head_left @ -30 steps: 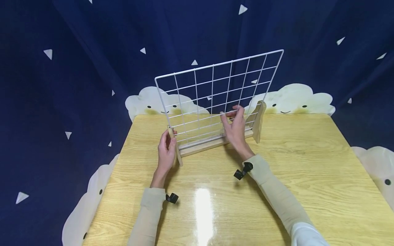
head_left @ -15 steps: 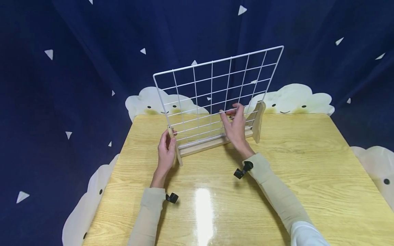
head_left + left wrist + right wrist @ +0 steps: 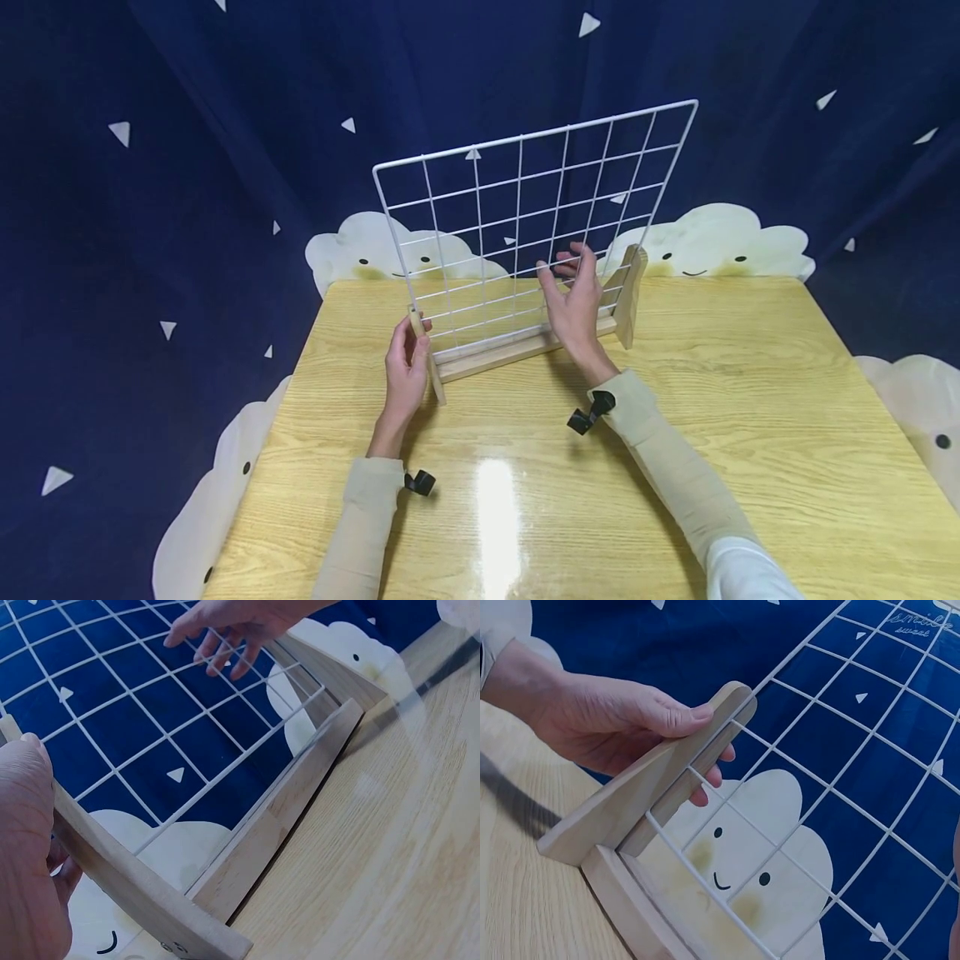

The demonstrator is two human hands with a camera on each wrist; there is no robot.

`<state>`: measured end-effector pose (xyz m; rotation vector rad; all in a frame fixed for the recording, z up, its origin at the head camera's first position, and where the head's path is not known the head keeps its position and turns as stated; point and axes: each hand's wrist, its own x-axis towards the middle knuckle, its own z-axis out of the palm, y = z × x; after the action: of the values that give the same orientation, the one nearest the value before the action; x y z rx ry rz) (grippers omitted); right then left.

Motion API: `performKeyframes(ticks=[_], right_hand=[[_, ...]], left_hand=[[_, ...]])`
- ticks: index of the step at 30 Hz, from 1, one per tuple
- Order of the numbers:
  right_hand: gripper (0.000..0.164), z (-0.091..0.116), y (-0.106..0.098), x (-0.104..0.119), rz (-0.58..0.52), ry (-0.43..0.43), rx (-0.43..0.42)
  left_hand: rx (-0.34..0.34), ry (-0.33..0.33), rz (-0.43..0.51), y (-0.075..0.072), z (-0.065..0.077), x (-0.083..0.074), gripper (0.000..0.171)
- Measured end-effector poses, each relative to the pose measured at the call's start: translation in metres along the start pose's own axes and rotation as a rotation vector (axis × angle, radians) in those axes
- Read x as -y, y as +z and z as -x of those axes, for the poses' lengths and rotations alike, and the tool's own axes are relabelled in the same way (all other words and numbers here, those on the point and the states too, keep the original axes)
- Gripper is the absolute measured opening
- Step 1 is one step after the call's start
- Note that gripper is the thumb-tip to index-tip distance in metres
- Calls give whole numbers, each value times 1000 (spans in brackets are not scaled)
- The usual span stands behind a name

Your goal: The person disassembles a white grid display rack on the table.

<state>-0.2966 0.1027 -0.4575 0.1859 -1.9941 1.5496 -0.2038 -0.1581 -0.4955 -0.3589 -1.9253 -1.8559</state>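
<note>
A white wire grid panel (image 3: 517, 220) stands tilted between two wooden side pieces, its side edges running along them. In the head view my left hand (image 3: 406, 372) grips the left side piece (image 3: 434, 379), thumb in front and fingers behind. My right hand (image 3: 576, 312) holds the panel's lower right middle, its thumb and fingers at the wires; the exact grasp is partly hidden. The right side piece (image 3: 632, 296) stands beyond it. A wooden base rail (image 3: 277, 817) joins both sides. In the left wrist view the panel's bottom wire (image 3: 225, 772) sits above this rail with a gap.
The stand rests on a wood-grain table (image 3: 712, 400). Behind hangs a dark blue curtain (image 3: 247, 125) with white triangles. White smiling cloud shapes (image 3: 720, 237) line the table's back and sides. Small black cameras (image 3: 591, 414) jut from both wrists.
The grid panel has risen between the side pieces, its top edge now higher. My right hand has moved slightly up with it. My left hand and the stand have stayed put.
</note>
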Motion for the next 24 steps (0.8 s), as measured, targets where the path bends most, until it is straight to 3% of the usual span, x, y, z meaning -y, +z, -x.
performKeyframes(ticks=[16, 24], right_hand=[[54, -2, -2, 8, -20, -4, 17], [56, -4, -3, 9, 3, -28, 13]], left_hand=[[-3, -20, -9, 0, 1, 1, 40], [-6, -68, 16, 0, 3, -1, 40]])
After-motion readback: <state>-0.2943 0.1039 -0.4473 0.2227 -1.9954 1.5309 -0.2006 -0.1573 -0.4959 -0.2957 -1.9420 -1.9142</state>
